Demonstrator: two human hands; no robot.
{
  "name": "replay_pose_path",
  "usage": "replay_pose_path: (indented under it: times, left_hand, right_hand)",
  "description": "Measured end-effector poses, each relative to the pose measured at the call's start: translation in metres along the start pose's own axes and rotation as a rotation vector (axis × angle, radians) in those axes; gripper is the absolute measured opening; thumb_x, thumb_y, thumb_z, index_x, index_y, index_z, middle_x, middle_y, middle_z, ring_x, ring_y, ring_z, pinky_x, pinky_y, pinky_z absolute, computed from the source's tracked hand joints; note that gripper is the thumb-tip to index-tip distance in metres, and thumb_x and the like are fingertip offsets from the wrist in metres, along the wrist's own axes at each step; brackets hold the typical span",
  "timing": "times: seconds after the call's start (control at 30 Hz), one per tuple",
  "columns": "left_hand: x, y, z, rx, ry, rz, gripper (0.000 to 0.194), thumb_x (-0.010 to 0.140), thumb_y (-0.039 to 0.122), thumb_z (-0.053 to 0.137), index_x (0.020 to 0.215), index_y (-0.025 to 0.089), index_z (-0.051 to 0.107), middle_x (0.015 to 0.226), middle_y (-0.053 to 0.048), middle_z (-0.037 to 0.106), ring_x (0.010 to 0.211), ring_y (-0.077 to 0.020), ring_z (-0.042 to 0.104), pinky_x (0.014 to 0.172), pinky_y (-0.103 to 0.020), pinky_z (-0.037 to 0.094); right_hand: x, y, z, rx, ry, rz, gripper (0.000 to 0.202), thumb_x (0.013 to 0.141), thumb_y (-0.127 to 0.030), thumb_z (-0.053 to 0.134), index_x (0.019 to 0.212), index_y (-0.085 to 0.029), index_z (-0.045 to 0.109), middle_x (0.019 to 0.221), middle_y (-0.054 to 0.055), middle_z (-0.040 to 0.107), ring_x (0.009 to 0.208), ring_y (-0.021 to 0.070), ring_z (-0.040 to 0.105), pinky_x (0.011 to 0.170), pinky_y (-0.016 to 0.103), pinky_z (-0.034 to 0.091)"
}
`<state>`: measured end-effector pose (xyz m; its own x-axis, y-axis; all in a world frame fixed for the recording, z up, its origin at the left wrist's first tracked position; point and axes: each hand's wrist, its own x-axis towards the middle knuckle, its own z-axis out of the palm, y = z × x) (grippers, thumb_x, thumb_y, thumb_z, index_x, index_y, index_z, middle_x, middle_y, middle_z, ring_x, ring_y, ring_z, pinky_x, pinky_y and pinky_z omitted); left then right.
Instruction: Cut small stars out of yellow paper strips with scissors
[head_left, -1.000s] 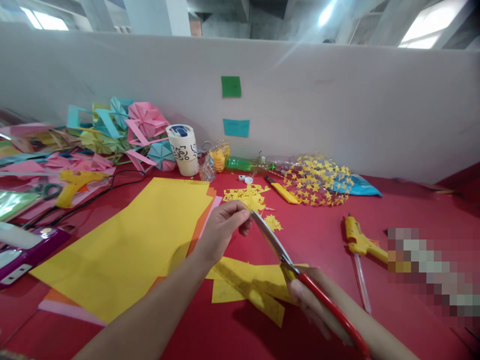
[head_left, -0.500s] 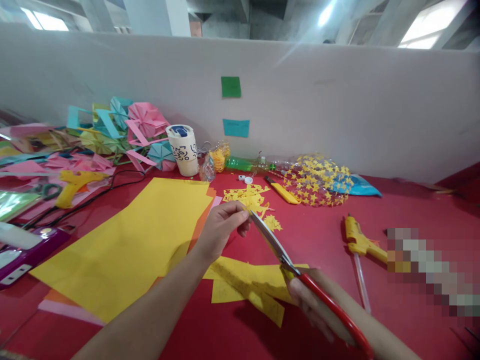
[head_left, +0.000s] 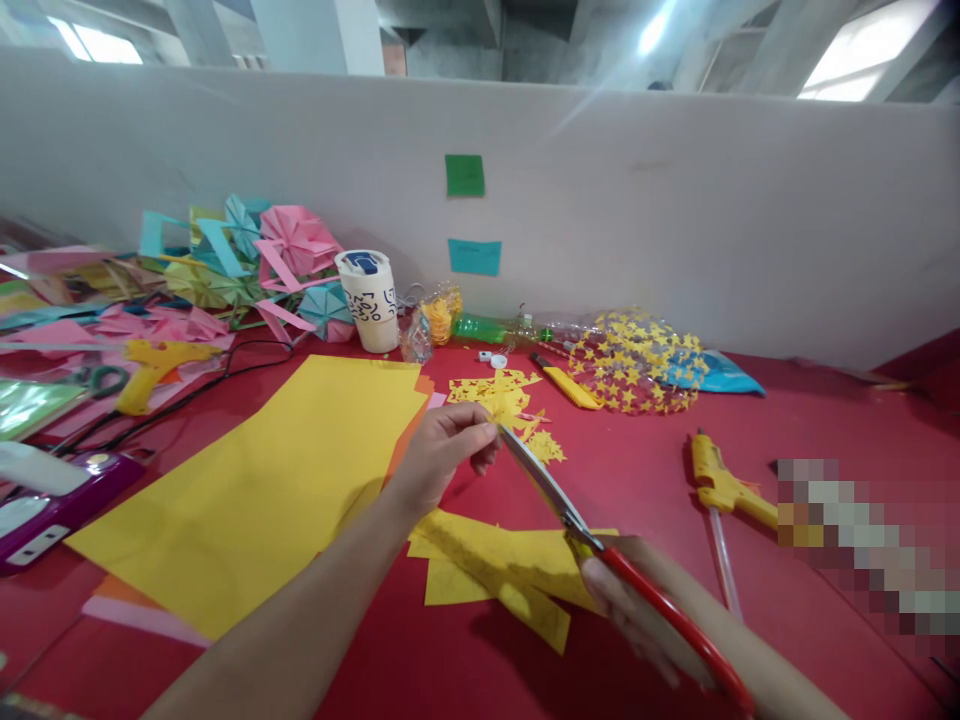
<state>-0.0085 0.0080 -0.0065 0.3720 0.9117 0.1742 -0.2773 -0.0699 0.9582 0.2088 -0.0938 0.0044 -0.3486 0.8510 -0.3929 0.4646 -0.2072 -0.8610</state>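
My left hand (head_left: 454, 445) pinches a small yellow paper piece (head_left: 496, 418), partly hidden by the fingers. My right hand (head_left: 630, 600) is wrapped round the red handles of the scissors (head_left: 555, 492), whose nearly closed blades point up and left, tips at the paper by my left fingertips. Below the blades lie overlapping yellow paper strips (head_left: 495, 560). Behind my left hand are yellow paper scraps (head_left: 506, 390) and a small pile of yellow stars (head_left: 546, 446). A stack of large yellow sheets (head_left: 300, 460), with orange and pink beneath, lies to the left.
Yellow glue guns stand at left (head_left: 146, 375) and right (head_left: 720, 480). A white cup (head_left: 371, 305), green bottle (head_left: 480, 328), yellow cutter (head_left: 571, 387) and star-covered plastic (head_left: 637, 365) line the back. Folded paper shapes (head_left: 292, 245) and a purple power strip (head_left: 67, 500) are at left.
The whole view has shifted very slightly. Both hands, the scissors and the small paper piece stay almost in the same position.
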Motion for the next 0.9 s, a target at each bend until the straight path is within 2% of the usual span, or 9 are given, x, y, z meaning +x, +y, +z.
replay_pose_path:
  times: [0.2, 0.5, 0.67, 0.9]
  left_hand:
    - [0.0, 0.002, -0.001, 0.028, -0.004, -0.005, 0.018, 0.078, 0.021, 0.06, 0.062, 0.015, 0.061, 0.057, 0.002, 0.056, 0.05, -0.0075, 0.05, 0.046, -0.019, 0.041]
    - [0.0, 0.001, -0.001, 0.017, -0.001, 0.0, 0.017, 0.079, 0.022, 0.058, 0.065, 0.015, 0.062, 0.058, 0.001, 0.057, 0.051, -0.0083, 0.051, 0.046, -0.02, 0.041]
    - [0.001, 0.002, -0.001, 0.06, 0.044, 0.045, 0.014, 0.079, 0.022, 0.058, 0.067, 0.016, 0.061, 0.056, 0.002, 0.053, 0.053, -0.0087, 0.048, 0.049, -0.021, 0.041]
    - [-0.001, 0.003, 0.005, 0.101, 0.056, 0.059, 0.015, 0.08, 0.025, 0.059, 0.068, 0.016, 0.06, 0.058, 0.002, 0.053, 0.054, -0.0084, 0.049, 0.05, -0.021, 0.041]
  right_hand:
    - [-0.005, 0.001, 0.008, -0.051, 0.039, 0.09, 0.052, 0.081, -0.069, 0.046, 0.063, -0.021, 0.038, 0.046, -0.008, 0.034, 0.035, 0.0056, 0.033, 0.031, 0.016, 0.022]
    - [-0.007, -0.005, 0.009, -0.048, 0.062, 0.119, 0.054, 0.082, -0.07, 0.044, 0.065, -0.02, 0.038, 0.045, -0.009, 0.032, 0.034, 0.0039, 0.032, 0.031, 0.014, 0.022]
    - [-0.004, 0.0, 0.01, -0.043, 0.061, 0.074, 0.055, 0.082, -0.07, 0.045, 0.061, -0.02, 0.036, 0.045, -0.008, 0.034, 0.035, 0.0044, 0.033, 0.032, 0.015, 0.02]
    - [-0.002, 0.007, 0.013, 0.007, 0.05, -0.05, 0.06, 0.08, -0.079, 0.034, 0.066, -0.02, 0.039, 0.05, -0.007, 0.036, 0.035, 0.0043, 0.031, 0.03, 0.016, 0.022]
